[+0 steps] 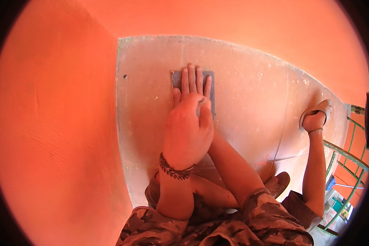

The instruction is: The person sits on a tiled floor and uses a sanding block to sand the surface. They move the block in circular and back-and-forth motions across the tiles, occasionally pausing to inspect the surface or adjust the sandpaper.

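Observation:
My right hand (pixel 196 80) lies flat, palm down and fingers a little apart, on a thin dark grey rectangular sheet (pixel 210 102) on the pinkish floor. Most of the sheet is under the hand, so its kind cannot be made out. My left hand (pixel 188 131), with a dark braided bracelet (pixel 174 169) at the wrist, rests on top of the right one. Its fingers curl down over the back of the right hand and wrist, and their tips are hidden.
An orange wall (pixel 61 119) rises at the left and another orange wall (pixel 242 24) beyond the floor (pixel 250 90). My sandalled foot (pixel 315 117) is planted at the right. A sandal sole (pixel 278 184) shows nearer. A green metal railing (pixel 348 155) stands at the far right.

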### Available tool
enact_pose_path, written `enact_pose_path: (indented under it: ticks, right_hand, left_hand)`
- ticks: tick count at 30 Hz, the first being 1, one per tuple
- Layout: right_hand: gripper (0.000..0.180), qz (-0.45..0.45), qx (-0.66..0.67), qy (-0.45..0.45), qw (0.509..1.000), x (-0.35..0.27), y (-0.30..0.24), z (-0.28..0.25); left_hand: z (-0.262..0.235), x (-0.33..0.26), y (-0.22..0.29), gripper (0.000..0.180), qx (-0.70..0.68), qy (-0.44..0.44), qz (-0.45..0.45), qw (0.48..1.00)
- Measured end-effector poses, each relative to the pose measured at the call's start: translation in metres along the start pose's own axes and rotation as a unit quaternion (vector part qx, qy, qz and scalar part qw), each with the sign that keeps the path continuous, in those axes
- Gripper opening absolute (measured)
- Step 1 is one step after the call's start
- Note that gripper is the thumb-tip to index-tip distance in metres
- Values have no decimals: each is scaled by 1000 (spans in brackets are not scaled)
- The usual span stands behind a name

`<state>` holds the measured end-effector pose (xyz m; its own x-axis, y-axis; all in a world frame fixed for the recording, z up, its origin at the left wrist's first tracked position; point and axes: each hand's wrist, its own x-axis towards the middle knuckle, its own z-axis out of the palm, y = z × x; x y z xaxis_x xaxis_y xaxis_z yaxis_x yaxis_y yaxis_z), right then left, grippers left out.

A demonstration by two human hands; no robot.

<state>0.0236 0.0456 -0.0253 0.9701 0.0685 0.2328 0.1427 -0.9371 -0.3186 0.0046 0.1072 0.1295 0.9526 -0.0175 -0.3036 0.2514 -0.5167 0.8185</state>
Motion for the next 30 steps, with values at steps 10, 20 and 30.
enact_pose_path:
  ticks: [10, 20, 30]
  right_hand:
    - [55, -9, 12, -26, 1000, -6, -10, -3]
    - [57, 24, 11, -70, 997, -36, -27, -8]
    - [57, 19, 16, -59, 998, -39, -27, -1]
  left_hand:
    - [37, -14, 23, 15, 3, -10, 96, 995]
    - [56, -12, 26, 12, -113, 50, 179, 976]
    - [51, -14, 26, 12, -120, 41, 158, 979]
